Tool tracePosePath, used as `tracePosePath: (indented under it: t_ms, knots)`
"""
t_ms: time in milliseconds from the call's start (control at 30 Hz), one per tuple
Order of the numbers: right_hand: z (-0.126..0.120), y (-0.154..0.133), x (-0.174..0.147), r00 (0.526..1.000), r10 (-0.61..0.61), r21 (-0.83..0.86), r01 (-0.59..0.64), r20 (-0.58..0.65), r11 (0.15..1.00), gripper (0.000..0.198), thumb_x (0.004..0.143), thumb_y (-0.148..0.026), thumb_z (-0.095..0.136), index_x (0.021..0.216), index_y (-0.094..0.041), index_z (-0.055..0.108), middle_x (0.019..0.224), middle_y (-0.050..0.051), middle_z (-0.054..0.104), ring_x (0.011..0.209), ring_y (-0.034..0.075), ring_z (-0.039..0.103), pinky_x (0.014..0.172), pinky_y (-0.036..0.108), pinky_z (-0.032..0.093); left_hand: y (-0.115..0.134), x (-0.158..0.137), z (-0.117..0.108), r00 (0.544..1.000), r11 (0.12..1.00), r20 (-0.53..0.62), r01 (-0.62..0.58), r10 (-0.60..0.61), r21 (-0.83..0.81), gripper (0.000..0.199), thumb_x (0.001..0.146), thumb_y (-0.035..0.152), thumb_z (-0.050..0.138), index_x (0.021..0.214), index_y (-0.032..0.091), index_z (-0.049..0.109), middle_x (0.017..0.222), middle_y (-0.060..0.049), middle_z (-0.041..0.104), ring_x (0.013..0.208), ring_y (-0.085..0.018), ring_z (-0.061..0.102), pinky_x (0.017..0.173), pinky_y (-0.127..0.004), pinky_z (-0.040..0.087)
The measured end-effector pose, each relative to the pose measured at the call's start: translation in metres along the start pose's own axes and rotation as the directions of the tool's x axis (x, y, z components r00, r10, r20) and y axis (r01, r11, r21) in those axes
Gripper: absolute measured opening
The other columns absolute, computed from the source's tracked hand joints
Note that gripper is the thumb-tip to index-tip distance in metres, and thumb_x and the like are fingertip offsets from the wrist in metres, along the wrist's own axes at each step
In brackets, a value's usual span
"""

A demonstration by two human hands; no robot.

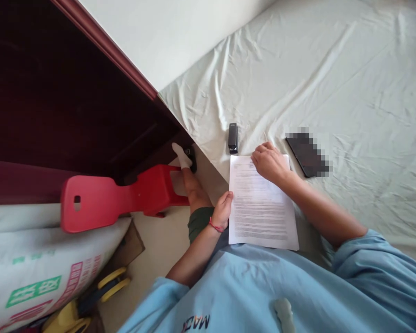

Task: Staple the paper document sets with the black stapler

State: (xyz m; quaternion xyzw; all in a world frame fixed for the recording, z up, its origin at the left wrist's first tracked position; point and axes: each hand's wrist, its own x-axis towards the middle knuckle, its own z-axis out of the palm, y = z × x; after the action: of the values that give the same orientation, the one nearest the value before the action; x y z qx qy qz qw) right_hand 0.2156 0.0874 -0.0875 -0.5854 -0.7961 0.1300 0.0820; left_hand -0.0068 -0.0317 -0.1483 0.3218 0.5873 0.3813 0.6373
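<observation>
A stack of printed paper sheets (pixel 258 208) lies in front of me, its far end on the bed and its near end against my shirt. My left hand (pixel 223 209), with a red cord at the wrist, grips the stack's left edge, thumb on top. Over the far right part of the sheets rests my right hand (pixel 269 162), fingers curled at the top edge; whether they pinch a sheet is hidden. Just beyond the top left corner stands a black stapler (pixel 233 138) on the bedsheet. To the right of the paper is a dark flat object (pixel 307 155), partly blurred out.
A light bedsheet (pixel 333 83) with wrinkles covers the bed. On the left are a red plastic chair (pixel 100 201), a large white printed sack (pixel 38 263) and a yellow wheeled object (pixel 65 319) on the floor. A dark red wooden panel (pixel 72 92) stands behind them.
</observation>
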Motion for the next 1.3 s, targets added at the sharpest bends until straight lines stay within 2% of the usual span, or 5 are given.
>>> tracePosePath:
  t_ms: [333, 667, 900, 1000, 1300]
  knots:
    - [0.003, -0.001, 0.002, 1.0, -0.021, -0.01, 0.021, 0.007, 1.0, 0.035, 0.112, -0.023, 0.045, 0.126, -0.015, 0.077, 0.131, 0.019, 0.073, 0.124, 0.038, 0.057, 0.099, 0.048, 0.049, -0.01, 0.005, 0.006, 0.998, 1.0, 0.06, -0.004, 0.003, 0.009, 0.084, 0.068, 0.097, 0.078, 0.084, 0.015, 0.069, 0.08, -0.007, 0.072, 0.078, -0.019, 0.064, 0.078, -0.033, 0.05]
    - [0.012, -0.011, 0.029, 0.984, -0.179, 0.235, 0.171, 0.013, 0.957, 0.041, 0.113, -0.025, 0.041, 0.112, -0.012, 0.08, 0.119, 0.017, 0.078, 0.11, 0.03, 0.064, 0.106, 0.042, 0.047, -0.013, -0.006, 0.003, 0.948, 0.863, 0.044, -0.306, 0.315, 0.402, 0.076, 0.095, 0.095, 0.044, 0.078, 0.022, 0.055, 0.073, -0.003, 0.058, 0.072, -0.019, 0.051, 0.072, -0.033, 0.041]
    - [-0.008, -0.019, 0.022, 0.992, -0.127, 0.265, 0.126, -0.012, 0.956, 0.035, 0.111, -0.025, 0.044, 0.091, -0.017, 0.072, 0.097, 0.011, 0.076, 0.095, 0.025, 0.064, 0.088, 0.036, 0.042, 0.026, -0.001, 0.005, 0.936, 0.797, 0.042, -0.32, 0.349, 0.512, 0.022, 0.108, 0.041, 0.057, 0.098, 0.022, 0.059, 0.092, -0.006, 0.07, 0.088, -0.022, 0.064, 0.083, -0.033, 0.046]
    - [-0.017, -0.024, 0.017, 0.989, -0.143, 0.293, 0.151, -0.046, 0.944, 0.034, 0.111, -0.026, 0.043, 0.091, -0.018, 0.071, 0.095, 0.01, 0.074, 0.092, 0.024, 0.061, 0.088, 0.037, 0.041, 0.054, 0.012, 0.014, 0.909, 0.768, -0.029, -0.335, 0.416, 0.546, 0.026, 0.099, 0.044, 0.073, 0.105, 0.02, 0.064, 0.1, -0.008, 0.072, 0.096, -0.024, 0.066, 0.091, -0.035, 0.047]
    - [-0.033, -0.029, 0.005, 0.954, -0.262, 0.167, 0.284, -0.145, 0.944, 0.04, 0.113, -0.024, 0.04, 0.133, -0.017, 0.074, 0.124, 0.015, 0.076, 0.115, 0.031, 0.06, 0.099, 0.044, 0.039, 0.075, 0.055, 0.029, 0.963, 0.995, 0.26, -0.05, 0.07, -0.082, 0.065, 0.077, 0.074, 0.088, 0.1, 0.015, 0.073, 0.086, -0.009, 0.077, 0.091, -0.028, 0.076, 0.086, -0.04, 0.057]
